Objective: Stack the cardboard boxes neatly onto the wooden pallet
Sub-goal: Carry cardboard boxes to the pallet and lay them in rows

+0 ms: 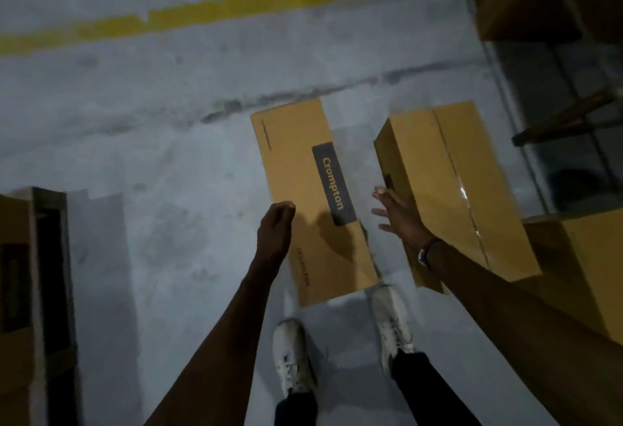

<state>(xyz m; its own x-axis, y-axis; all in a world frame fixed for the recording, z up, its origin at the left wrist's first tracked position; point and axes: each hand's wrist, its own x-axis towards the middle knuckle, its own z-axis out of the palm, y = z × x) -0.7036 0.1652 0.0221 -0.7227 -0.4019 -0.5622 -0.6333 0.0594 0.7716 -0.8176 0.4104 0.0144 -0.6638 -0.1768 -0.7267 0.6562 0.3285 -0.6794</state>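
Reaching step: left hand loosely curled, right hand spread, both empty; box between fingers needs 2 side grips

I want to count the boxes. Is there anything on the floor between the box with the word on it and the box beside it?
No. In the head view, only bare grey floor separates the Crompton box from the plain box.
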